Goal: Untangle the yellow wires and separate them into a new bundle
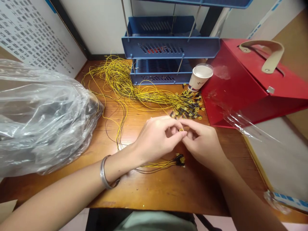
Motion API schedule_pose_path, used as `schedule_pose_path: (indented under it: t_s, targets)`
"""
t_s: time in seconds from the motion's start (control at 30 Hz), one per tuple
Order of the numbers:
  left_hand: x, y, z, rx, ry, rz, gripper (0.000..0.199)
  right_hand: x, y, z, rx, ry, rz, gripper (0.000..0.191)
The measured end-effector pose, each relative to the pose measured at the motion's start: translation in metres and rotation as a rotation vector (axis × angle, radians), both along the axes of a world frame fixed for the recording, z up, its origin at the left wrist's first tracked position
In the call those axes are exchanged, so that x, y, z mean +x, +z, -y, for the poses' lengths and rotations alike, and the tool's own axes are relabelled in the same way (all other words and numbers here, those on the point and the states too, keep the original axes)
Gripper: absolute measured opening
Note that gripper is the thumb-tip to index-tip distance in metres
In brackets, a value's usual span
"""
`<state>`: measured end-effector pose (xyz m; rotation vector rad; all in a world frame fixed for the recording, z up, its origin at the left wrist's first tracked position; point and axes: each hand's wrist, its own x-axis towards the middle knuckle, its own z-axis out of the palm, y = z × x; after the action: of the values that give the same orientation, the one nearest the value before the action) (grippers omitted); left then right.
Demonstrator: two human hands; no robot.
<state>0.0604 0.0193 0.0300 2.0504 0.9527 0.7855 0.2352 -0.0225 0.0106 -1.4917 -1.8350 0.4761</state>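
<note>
- The left hand pinches a small yellow piece between thumb and forefinger, above the surface.
- The right hand's fingers curl in against the left fingertips; whether they grip anything I cannot tell, as they hide it.
- Beyond the hands lies a heap of yellow and dark wires; a smaller wire bunch lies nearer the front edge.
- A plastic bag bounds the left, a red box the far right; bare wood runs along the front.
</note>
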Motion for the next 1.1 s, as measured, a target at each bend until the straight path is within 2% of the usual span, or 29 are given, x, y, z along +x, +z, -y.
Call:
schedule_pose_path:
  t_s: [0.1, 0.2, 0.27, 0.37, 0.47, 0.57, 0.67, 0.77, 0.9, 1.0, 1.1]
  targets:
    - [0.000, -0.001, 0.002, -0.118, -0.001, 0.101, 0.017, -0.002, -0.001, 0.001, 0.021, 0.015, -0.047, 0.027]
    - [-0.001, -0.001, -0.004, -0.414, 0.140, 0.228, 0.031, -0.004, -0.002, 0.000, 0.059, -0.057, -0.082, 0.019]
    - [0.000, 0.000, -0.011, -0.650, 0.201, 0.209, 0.041, -0.005, -0.002, 0.000, 0.084, -0.091, -0.127, 0.016]
    - [0.004, -0.001, -0.023, -0.956, 0.194, 0.169, 0.041, -0.007, 0.002, 0.003, 0.119, -0.090, -0.226, 0.013]
    - [0.008, -0.006, -0.033, -1.097, 0.209, 0.299, 0.036, -0.005, 0.008, 0.008, 0.141, -0.033, -0.333, 0.012]
    - [0.009, -0.011, -0.038, -1.080, 0.263, 0.371, 0.031, -0.001, 0.013, 0.012, 0.146, 0.059, -0.449, 0.014]
    - [0.008, -0.010, -0.035, -1.001, 0.260, 0.341, 0.033, 0.001, 0.014, 0.012, 0.009, 0.040, -0.579, 0.013]
    - [0.009, -0.004, -0.026, -0.893, 0.171, 0.294, 0.033, -0.002, 0.013, 0.008, -0.170, -0.025, -0.633, 0.014]
    - [0.012, 0.003, -0.016, -0.719, -0.007, 0.269, 0.033, -0.008, 0.012, 0.003, -0.228, 0.015, -0.597, 0.017]
    - [0.012, 0.006, -0.012, -0.579, -0.042, 0.223, 0.031, -0.009, 0.012, 0.003, -0.272, 0.022, -0.624, 0.017]
    - [0.010, 0.009, -0.011, -0.498, -0.048, 0.166, 0.032, -0.006, 0.011, 0.004, -0.381, 0.064, -0.684, 0.020]
